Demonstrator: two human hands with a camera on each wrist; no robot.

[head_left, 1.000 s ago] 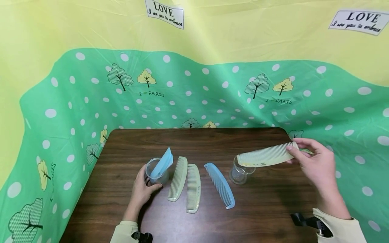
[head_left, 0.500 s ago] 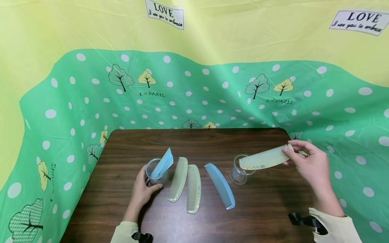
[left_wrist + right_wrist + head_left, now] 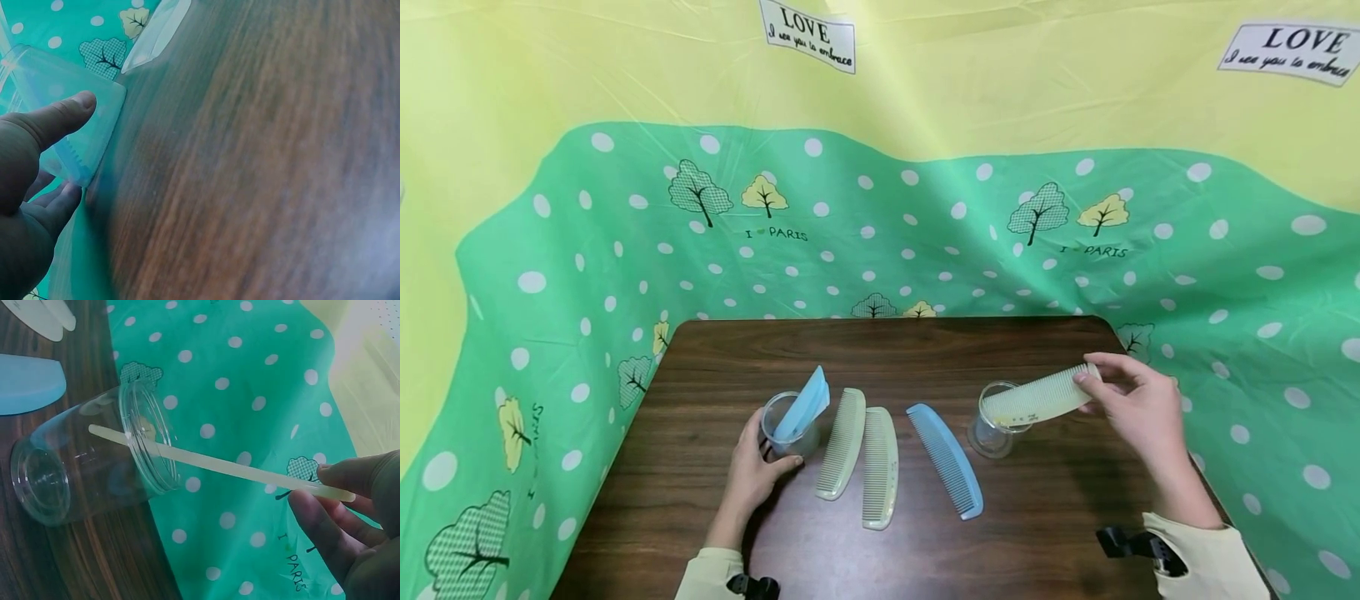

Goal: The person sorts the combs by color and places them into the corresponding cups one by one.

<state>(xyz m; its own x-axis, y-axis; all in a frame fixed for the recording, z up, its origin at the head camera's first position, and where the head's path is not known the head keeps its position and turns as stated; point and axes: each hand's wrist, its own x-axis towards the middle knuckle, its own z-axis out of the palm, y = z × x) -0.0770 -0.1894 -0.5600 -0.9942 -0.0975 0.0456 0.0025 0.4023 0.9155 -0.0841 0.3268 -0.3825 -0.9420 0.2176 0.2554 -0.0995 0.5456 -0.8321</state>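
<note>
My left hand (image 3: pixel 752 467) holds a clear plastic jar (image 3: pixel 788 450) on the table, thumb on one side and fingers on the other; blue combs (image 3: pixel 803 404) lean in it, how many I cannot tell. My right hand (image 3: pixel 1142 408) pinches a pale green comb (image 3: pixel 1037 398) by one end, thumb against fingertips. In the right wrist view that comb (image 3: pixel 231 469) slants edge-on, its far end reaching into the mouth of a second clear jar (image 3: pixel 81 462). Between the jars lie two pale green combs (image 3: pixel 841 446) (image 3: pixel 880 467) and one blue comb (image 3: pixel 946 461).
The dark wood-grain table (image 3: pixel 1000 550) has a rounded far edge. A green and yellow cloth (image 3: pixel 910 217) printed with dots and trees hangs around its back and sides.
My right hand has moved left and slightly down, carrying the pale green comb; its far end now dips into the right jar's mouth. My left hand and the lying combs stay put.
</note>
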